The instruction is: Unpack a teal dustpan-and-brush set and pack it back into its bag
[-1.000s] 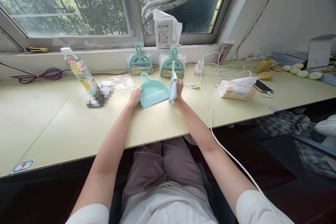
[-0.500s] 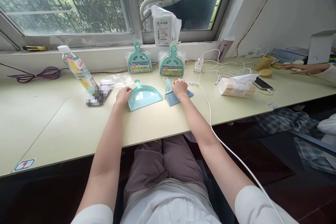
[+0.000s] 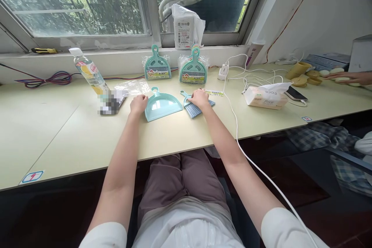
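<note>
The left hand (image 3: 138, 104) is curled at the nine-o'clock edge of the dustpan (image 3: 162, 108); the right hand (image 3: 200, 99) bends over the brush (image 3: 192, 111). Whether either set of fingers is clamped or merely resting, I cannot tell. The brush, upright a second ago, has been laid down, so pan and brush now lie side by side on the desk (image 3: 162, 139), which suggests a setting-down or straightening. With twelve towards the window and the one loose dustpan as centre, a stack of packaged sets (image 3: 193, 69), several with the number hidden, stands at one o'clock. One separate packaged set (image 3: 157, 66) is at twelve, one bottle (image 3: 90, 71) leans at ten, and one tissue pack (image 3: 264, 97) sits at three. Smaller still, the one loose brush is at three, beside the pan; farther that way lies one phone (image 3: 295, 93).
</note>
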Demonstrator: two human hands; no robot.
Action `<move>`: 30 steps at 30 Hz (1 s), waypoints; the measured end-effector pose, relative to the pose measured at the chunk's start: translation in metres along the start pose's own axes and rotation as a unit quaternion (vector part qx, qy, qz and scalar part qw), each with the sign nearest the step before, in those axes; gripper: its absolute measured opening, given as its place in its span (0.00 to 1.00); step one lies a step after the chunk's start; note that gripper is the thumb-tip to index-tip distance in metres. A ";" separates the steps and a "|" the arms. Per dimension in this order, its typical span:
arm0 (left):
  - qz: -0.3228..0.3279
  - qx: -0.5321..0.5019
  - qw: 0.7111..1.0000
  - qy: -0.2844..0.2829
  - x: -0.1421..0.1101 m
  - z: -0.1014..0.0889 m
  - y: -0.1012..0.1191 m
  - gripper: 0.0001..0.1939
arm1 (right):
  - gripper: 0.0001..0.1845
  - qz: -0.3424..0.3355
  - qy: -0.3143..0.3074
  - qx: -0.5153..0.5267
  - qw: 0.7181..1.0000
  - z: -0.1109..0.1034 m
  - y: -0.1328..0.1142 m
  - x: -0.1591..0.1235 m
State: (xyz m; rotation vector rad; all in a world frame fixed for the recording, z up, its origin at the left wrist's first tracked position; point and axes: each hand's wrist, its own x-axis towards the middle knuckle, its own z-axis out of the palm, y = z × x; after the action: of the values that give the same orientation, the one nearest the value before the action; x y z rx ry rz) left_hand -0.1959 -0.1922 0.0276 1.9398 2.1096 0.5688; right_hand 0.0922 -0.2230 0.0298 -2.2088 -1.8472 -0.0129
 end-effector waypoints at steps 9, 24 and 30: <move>0.030 0.044 0.999 -0.008 -0.004 -0.002 0.003 0.24 | 0.17 0.015 0.018 0.022 0.999 0.004 0.001 0.003; 0.119 0.031 0.992 -0.006 -0.020 0.014 0.026 0.21 | 0.12 -0.039 0.100 0.131 0.986 -0.012 -0.007 -0.002; 0.237 -0.023 0.971 -0.026 -0.024 0.030 0.038 0.20 | 0.11 -0.113 0.025 0.095 0.989 0.001 -0.020 -0.009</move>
State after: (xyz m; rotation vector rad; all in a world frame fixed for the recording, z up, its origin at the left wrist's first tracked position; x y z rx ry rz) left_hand -0.1469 -0.2100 0.0139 2.4126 1.5803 0.6335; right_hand 0.0710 -0.2287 0.0308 -1.8480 -1.9729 0.0628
